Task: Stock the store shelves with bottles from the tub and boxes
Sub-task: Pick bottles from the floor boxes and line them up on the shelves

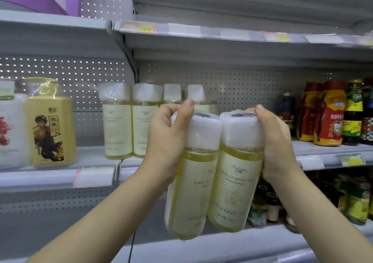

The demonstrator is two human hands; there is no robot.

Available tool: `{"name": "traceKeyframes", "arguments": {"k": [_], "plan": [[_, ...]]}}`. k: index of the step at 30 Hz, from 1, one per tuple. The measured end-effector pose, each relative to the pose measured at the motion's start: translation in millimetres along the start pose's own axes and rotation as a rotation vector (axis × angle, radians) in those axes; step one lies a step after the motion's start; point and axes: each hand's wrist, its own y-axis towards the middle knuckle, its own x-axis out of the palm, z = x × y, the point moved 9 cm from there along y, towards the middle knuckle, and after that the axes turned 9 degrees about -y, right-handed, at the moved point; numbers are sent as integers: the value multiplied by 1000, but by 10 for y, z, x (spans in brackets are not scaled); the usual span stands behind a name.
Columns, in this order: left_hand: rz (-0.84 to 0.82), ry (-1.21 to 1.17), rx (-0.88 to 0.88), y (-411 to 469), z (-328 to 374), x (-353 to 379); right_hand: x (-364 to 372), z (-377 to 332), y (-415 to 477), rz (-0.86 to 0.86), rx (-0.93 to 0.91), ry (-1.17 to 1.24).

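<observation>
**Before the middle shelf: two camellia bottles in two hands**

Before the middle shelf (94,157), both hands hold up two pale yellow bottles with white caps, each wrapped in clear film. The left bottle (191,194) and the right bottle (234,184) are side by side and touch each other. They are a little tilted, and their labels face the camera. The right label shows the words "CAMELLIA" and "FRAGRANCE".

The left hand (167,133) grips the left bottle at its cap and shoulder, with the fingers curled round it and the thumb lying up along the cap. The right hand (276,141) grips the right bottle from the outer side, with the thumb tip on the cap top. Both bottles are held in the air in front of the shelf edge.

Behind the hands, a row of matching bottles (118,125) stands on the middle shelf, partly hidden by the left hand. Further left stand a yellow pump bottle (52,129) and a white bottle (10,129). At the right end stand red and yellow bottles (329,117). On the lower shelf (222,242) are jars (270,208), which are blurred.
</observation>
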Motion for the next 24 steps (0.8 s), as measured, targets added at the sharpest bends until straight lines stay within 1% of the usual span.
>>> {"name": "traceKeyframes", "arguments": {"k": [4, 8, 11, 17, 21, 24], "plan": [[33, -1, 27, 178, -72, 222, -151, 68, 329, -30, -6, 36], [77, 12, 129, 357, 21, 387, -269, 2, 668, -35, -55, 41], [80, 21, 184, 500, 62, 489, -342, -24, 876, -38, -87, 77], [148, 119, 306, 658, 54, 571, -391, -17, 1138, -33, -187, 89], [211, 156, 324, 761, -31, 498, -411, 72, 1311, -3, -197, 99], [227, 154, 326, 823, -96, 471, -396, 182, 1440, 20, -163, 127]]}}
